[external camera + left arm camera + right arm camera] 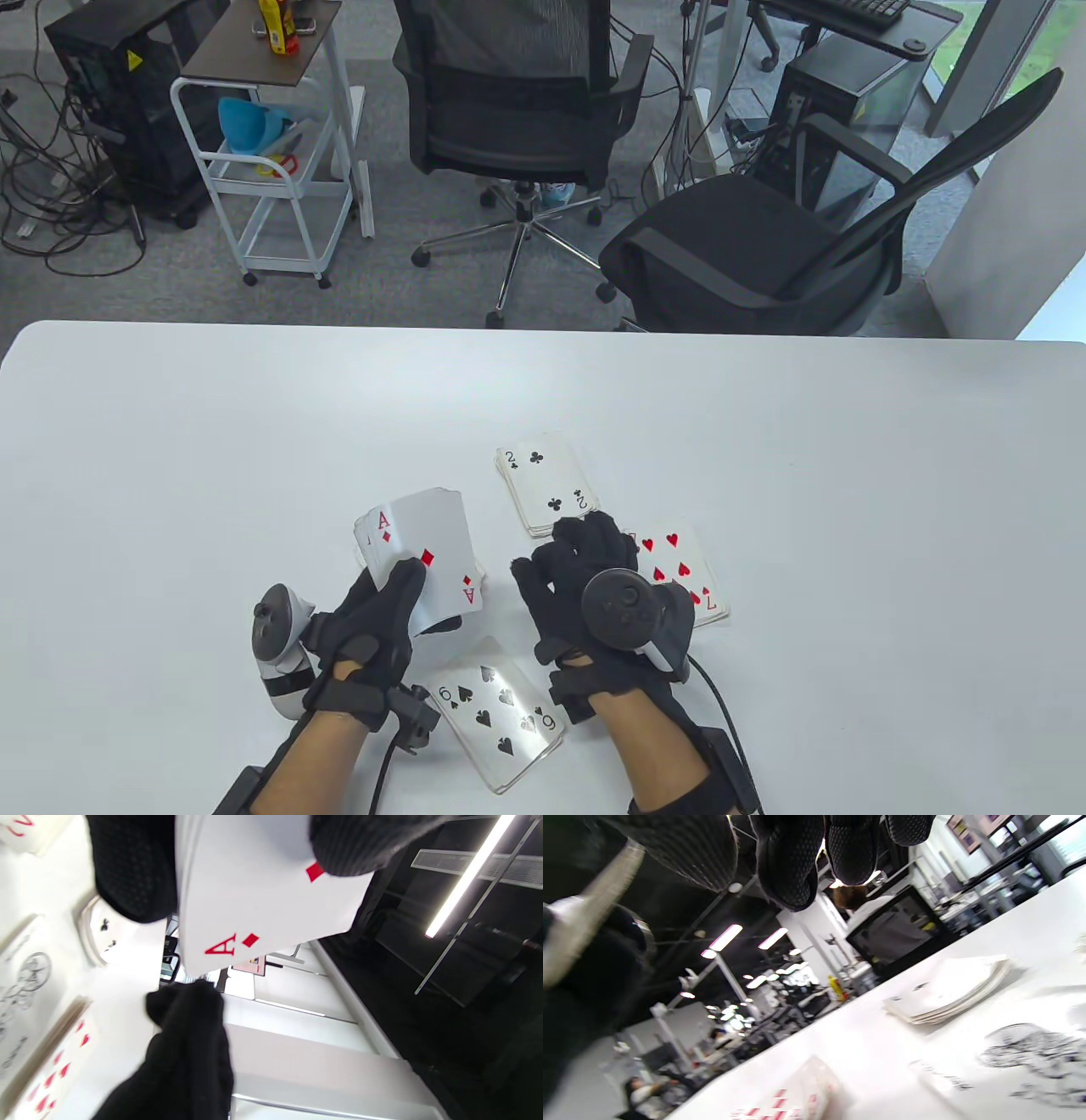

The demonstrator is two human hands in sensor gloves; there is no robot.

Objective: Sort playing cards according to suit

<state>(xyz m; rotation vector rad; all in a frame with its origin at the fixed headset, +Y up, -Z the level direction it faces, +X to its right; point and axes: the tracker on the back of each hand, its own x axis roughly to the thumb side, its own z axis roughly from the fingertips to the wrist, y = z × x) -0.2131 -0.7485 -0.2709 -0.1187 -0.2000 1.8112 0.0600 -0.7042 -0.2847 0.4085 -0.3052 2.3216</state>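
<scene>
Office clutter fills the background: two black swivel chairs point(526, 102), a white trolley point(271, 170) and computer towers with trailing cables stand beyond a wide white worktop point(170, 441). Near its front edge, the left hand point(373, 628) holds the unsorted deck point(420, 552) face up, thumb pressed across the top card, the ace of diamonds point(254, 899), with the other fingers curled underneath. The right hand point(585, 586) hovers just beside the deck with its fingers loosely spread and holding nothing, though whether it touches the cards beneath it I cannot tell. Three face-up piles lie around the hands: clubs, topped by a two point(545, 480), lies farthest out; hearts, topped by a seven point(683, 569), is partly hidden under the right hand; spades, topped by a nine point(501, 709), sits nearest the person between the wrists. No diamond pile is visible. Cards like these are likely light, thin, springy and slick, so the ace should slide off under a thumb and lift best by pinching an edge or corner. Gloved fingers point(789, 861) may struggle to separate one card. Bare worktop to the left looks a likely spot for diamonds; the loosely stacked piles could be nudged out of square.
</scene>
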